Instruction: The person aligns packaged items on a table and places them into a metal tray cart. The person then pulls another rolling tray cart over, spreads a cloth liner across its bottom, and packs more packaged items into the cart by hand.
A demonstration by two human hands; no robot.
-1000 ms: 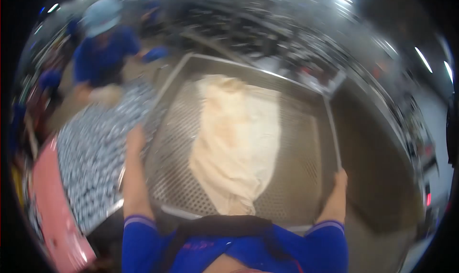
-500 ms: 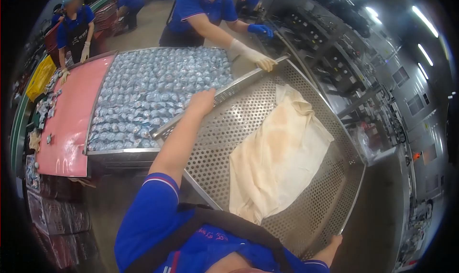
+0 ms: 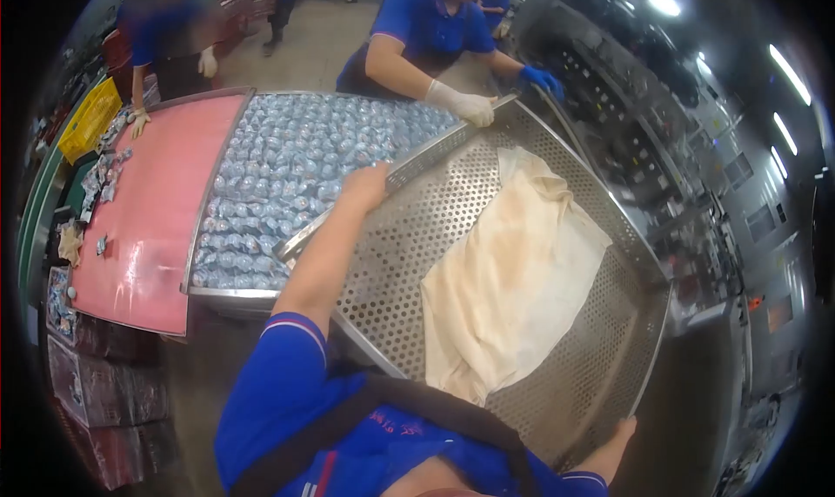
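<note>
Neatly packed rows of small, clear-wrapped blue-grey pieces cover a metal-rimmed table on a factory floor. A glossy pink sheet extends along the table's left side, a single small packet lying near its outer edge. At right, a perforated metal tray, tilted, carries a crumpled, stained cream cloth across its middle. Reddish crates stand stacked below the sheet's near left corner.

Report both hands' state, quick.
Left hand: closed, holding the perforated metal tray by its rim.
Right hand: holding the tray's opposite rim, fingers mostly hidden.
</note>
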